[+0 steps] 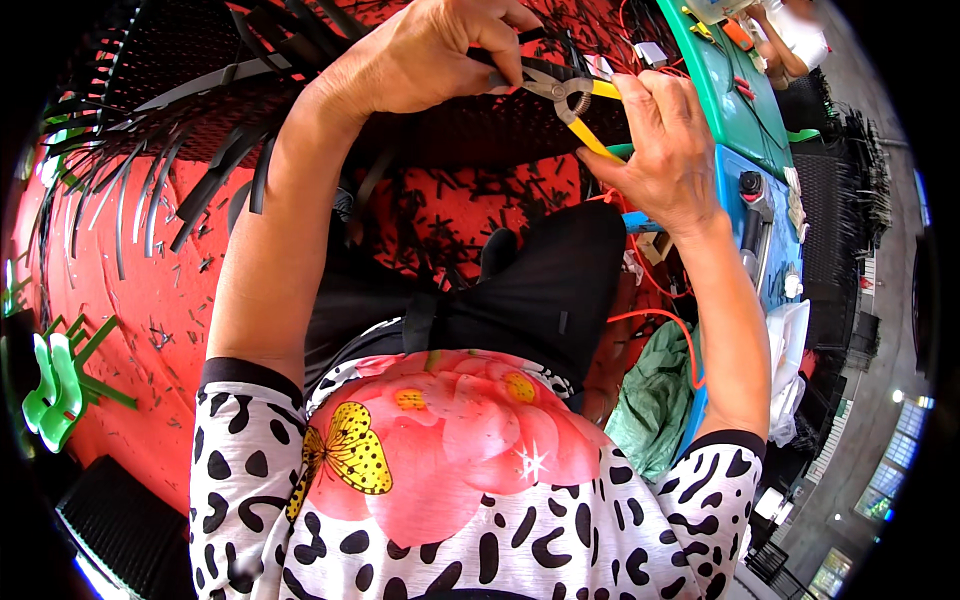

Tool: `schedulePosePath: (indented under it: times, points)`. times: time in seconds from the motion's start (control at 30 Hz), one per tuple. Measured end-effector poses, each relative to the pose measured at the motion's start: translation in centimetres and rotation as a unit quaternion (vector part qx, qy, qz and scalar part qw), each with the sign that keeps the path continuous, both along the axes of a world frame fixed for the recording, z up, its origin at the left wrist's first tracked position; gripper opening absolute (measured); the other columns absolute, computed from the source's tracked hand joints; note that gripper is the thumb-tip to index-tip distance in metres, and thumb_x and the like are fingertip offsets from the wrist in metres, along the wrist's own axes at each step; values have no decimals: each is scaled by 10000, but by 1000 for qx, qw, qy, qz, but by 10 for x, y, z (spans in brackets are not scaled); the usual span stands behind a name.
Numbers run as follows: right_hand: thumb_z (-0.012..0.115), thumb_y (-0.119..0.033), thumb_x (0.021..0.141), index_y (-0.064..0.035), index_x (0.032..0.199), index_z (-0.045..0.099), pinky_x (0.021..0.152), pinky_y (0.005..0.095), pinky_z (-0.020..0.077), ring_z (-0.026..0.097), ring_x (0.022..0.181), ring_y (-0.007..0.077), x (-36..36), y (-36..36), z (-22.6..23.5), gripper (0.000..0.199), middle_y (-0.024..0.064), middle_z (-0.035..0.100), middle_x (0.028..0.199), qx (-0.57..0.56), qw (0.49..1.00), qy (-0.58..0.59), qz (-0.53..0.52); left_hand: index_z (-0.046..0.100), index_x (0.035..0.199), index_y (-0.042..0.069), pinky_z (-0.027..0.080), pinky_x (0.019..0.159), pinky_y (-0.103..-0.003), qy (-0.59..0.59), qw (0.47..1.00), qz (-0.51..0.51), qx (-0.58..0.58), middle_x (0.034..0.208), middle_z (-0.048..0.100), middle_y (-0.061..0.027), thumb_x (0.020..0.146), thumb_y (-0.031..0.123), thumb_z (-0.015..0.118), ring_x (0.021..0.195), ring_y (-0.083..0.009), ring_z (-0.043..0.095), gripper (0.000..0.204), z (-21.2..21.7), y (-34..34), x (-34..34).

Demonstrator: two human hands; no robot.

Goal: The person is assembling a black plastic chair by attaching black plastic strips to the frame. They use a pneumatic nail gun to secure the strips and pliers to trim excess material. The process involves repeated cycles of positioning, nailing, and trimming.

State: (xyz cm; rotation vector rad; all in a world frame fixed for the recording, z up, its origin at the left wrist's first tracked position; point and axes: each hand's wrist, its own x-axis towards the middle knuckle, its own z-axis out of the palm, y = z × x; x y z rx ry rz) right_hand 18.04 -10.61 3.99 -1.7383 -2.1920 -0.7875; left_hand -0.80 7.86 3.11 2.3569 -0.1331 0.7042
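My right hand (665,145) is wrapped round the yellow handles of a pair of spring-loaded hand snips (562,92). The handles are spread apart, and the metal jaws point left toward my other hand. My left hand (430,60) is closed in a pinch by the jaw tips, on what looks like a black plastic strip (530,35); its fingers partly hide it. Below and beyond my left forearm lies a dark woven piece (190,50), with many loose black strip ends (200,190) fanning out from its edge.
Cut black scraps (440,215) litter the red floor covering (150,300). Green plastic stools or racks (65,390) stand at left. At right are a green-topped table (740,110), a blue unit (735,200), an orange hose (665,318) and green cloth (655,400). Another person (795,40) sits at far right.
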Motion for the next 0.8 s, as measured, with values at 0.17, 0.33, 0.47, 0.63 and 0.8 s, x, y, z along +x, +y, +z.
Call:
schedulePosePath:
  times: [0.17, 0.33, 0.47, 0.63, 0.8]
  points:
    - [853, -191, 503, -79, 1003, 555, 747, 367, 476, 531, 872, 245, 2, 5, -3, 592, 59, 496, 939, 32, 999, -27, -1, 706, 760, 59, 432, 933, -416, -10, 999, -5, 31, 1056, 631, -163, 597, -17, 737, 1106, -326, 553, 183, -1, 3, 3]
    - [837, -222, 528, -97, 948, 542, 675, 356, 471, 522, 824, 222, 2, 12, -8, 528, 41, 471, 894, 79, 995, -61, 10, 713, 762, 49, 418, 969, -419, 3, 999, 14, 34, 1134, 618, -163, 578, -33, 726, 1144, -329, 535, 202, 0, 1, 1]
    - [834, -221, 546, -89, 950, 555, 690, 359, 479, 533, 832, 230, 10, 15, -14, 509, 49, 487, 895, 86, 993, -80, 21, 719, 769, 48, 413, 985, -421, 25, 999, 13, 23, 1146, 619, -161, 571, -46, 714, 1169, -331, 521, 219, 1, -1, 1]
    - [843, -135, 539, -43, 1051, 612, 733, 370, 484, 552, 850, 266, 13, 14, -7, 569, 75, 505, 937, 49, 995, -47, 72, 720, 769, 44, 409, 993, -423, 40, 999, 13, 6, 1160, 617, -166, 563, -63, 698, 1183, -334, 511, 233, 1, -2, -2]
    - [825, -109, 555, -29, 1009, 605, 717, 369, 488, 553, 824, 261, 20, 18, -8, 511, 87, 513, 877, 29, 992, -30, 115, 711, 755, 33, 410, 983, -418, 34, 997, -17, -61, 966, 671, -135, 571, -76, 697, 1181, -309, 519, 215, -5, 2, -2]
